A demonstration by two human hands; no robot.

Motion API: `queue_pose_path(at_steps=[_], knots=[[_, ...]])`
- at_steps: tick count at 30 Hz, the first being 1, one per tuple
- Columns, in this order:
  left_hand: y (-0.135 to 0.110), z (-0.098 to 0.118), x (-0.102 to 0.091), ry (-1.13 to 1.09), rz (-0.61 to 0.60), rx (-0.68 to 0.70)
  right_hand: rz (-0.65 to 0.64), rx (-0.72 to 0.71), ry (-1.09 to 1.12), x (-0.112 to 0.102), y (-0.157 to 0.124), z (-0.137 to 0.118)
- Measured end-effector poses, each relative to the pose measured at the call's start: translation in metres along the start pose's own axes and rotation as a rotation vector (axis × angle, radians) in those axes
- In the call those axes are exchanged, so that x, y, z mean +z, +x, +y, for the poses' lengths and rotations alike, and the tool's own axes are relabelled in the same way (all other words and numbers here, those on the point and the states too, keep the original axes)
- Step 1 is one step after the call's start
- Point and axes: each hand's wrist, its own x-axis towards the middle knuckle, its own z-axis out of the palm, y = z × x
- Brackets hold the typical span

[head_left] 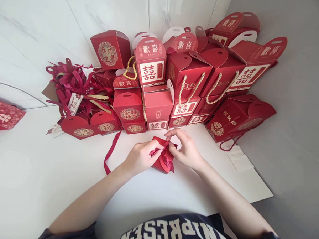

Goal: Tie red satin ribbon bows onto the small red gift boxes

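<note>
A small red gift box [158, 165] sits on the white table in front of me, a shiny dark-red ribbon [166, 158] gathered in a bow-like bunch on top. My left hand [142, 156] is closed, thumb and index finger pinching the ribbon from the left. From the right, my right hand [187, 151] bends its fingers around the ribbon; thumb and fingers meet at its edge, with the index finger raised. The fingers partly hide the knot and the box's upper side.
Stacked red gift boxes [158, 102], some with rope handles, line the wall behind. A heap of loose ribbons [76, 81] lies at the back left, with one ribbon strand [111, 154] trailing forward. White paper tissues [239, 158] lie right, near the table edge.
</note>
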Motion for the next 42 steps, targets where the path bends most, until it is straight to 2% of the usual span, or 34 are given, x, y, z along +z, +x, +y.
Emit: queue_pose_path(at_steps=[3,5,8,11,13,16,18,21,24,26,29,31,34,38,42], knots=[[0.0,0.0,0.0,0.01,-0.014,-0.009,-0.109,-0.01,0.06,0.0,0.0,-0.001],[0.0,0.001,0.001,0.014,-0.025,0.005,-0.111,-0.027,0.045,0.003,0.001,-0.001],[0.0,0.002,0.001,0.031,-0.035,0.049,0.021,-0.016,-0.082,0.008,0.001,0.001],[0.001,0.004,0.001,0.026,-0.025,0.075,0.203,-0.018,-0.35,0.002,0.001,0.011],[0.002,0.004,0.0,-0.005,-0.015,0.083,0.302,0.012,-0.556,-0.012,0.001,0.02],[0.002,0.005,-0.001,-0.03,-0.016,0.093,0.403,0.145,-0.767,-0.043,0.001,0.028],[0.003,0.005,-0.002,-0.021,-0.025,0.099,0.349,0.172,-0.776,-0.06,0.002,0.024],[0.004,0.005,-0.003,0.017,-0.056,0.123,0.111,0.072,-0.466,-0.07,0.005,0.008],[0.004,0.004,-0.004,0.063,-0.097,0.155,-0.239,0.042,-0.067,-0.06,0.012,-0.002],[0.004,0.003,-0.004,0.076,-0.104,0.162,-0.446,0.072,0.137,-0.048,0.018,0.001],[0.004,0.002,-0.003,0.047,-0.111,0.133,-0.633,0.109,0.362,-0.032,0.024,0.017],[0.004,0.003,-0.005,-0.008,-0.132,0.049,-0.649,0.148,0.473,-0.024,0.026,0.025],[0.007,0.005,-0.012,-0.145,-0.223,-0.156,-0.591,0.192,0.548,-0.021,0.025,0.028],[0.013,0.006,-0.027,-0.446,-0.362,-0.401,-0.507,0.17,0.457,-0.029,0.021,0.018],[0.017,0.002,-0.038,-0.606,-0.405,-0.578,-0.394,0.188,0.331,-0.039,0.014,0.009]])
